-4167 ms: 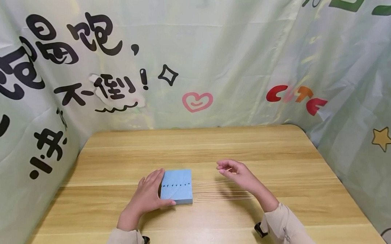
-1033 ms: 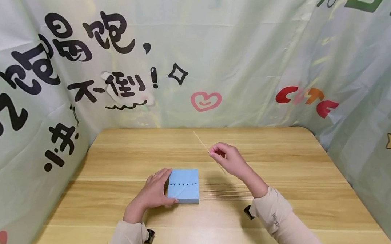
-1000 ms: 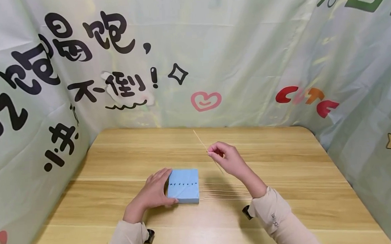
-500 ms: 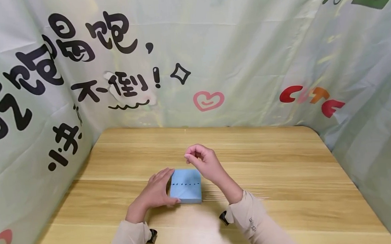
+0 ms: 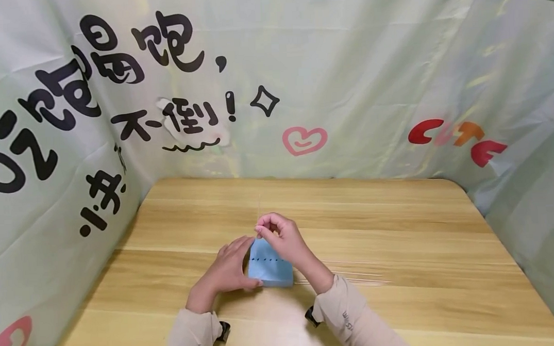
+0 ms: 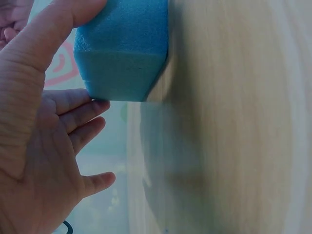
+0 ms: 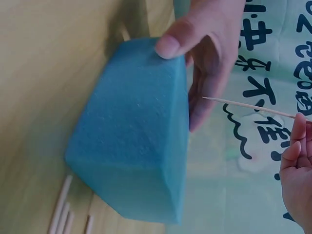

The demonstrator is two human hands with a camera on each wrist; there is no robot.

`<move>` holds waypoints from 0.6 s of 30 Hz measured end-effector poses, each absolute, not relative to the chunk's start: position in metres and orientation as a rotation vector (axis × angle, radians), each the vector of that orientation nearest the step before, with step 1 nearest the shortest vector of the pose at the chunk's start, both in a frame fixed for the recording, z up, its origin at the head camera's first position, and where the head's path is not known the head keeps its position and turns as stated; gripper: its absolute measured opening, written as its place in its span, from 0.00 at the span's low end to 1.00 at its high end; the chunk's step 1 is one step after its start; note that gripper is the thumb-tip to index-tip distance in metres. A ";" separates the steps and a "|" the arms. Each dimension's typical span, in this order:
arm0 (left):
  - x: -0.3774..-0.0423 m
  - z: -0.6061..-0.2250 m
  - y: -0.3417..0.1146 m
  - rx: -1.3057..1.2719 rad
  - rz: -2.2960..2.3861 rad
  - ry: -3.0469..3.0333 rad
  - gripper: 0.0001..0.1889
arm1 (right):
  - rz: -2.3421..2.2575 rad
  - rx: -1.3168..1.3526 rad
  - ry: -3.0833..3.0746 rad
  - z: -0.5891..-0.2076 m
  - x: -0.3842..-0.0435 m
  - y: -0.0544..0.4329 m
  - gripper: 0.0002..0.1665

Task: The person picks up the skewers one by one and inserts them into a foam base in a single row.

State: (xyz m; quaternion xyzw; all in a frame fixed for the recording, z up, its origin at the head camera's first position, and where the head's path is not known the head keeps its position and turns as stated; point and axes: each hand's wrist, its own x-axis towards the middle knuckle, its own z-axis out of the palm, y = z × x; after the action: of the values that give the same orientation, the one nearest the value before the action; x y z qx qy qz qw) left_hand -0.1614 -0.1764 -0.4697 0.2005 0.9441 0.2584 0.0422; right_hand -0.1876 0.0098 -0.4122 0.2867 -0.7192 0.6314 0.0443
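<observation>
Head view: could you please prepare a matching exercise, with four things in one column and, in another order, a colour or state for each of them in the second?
Column one:
1. Block
2. Heart
3. Left grip
4. Right grip

Column two:
A. pinches a stick
B. pink, on the curtain
C. holds the block
D. blue, box-shaped

Right pairs: 1-D; 2-B; 3-C; 4-A

Small curtained work area, pale fabric walls (image 5: 356, 76), black lettering (image 5: 188, 117), pink heart (image 5: 305, 141), wood-grain table (image 5: 409, 219)
</observation>
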 end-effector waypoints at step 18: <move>-0.163 -0.470 -0.178 0.632 0.813 2.873 0.55 | 1.848 0.850 -2.331 -0.404 -0.176 0.001 0.04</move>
State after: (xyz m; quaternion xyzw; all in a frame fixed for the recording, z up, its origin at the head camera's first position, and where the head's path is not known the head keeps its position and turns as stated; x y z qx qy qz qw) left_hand -0.1626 -0.1775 -0.4698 0.2070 0.9404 0.2662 0.0447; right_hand -0.1755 0.0007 -0.4041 0.2746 -0.7533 0.5971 0.0241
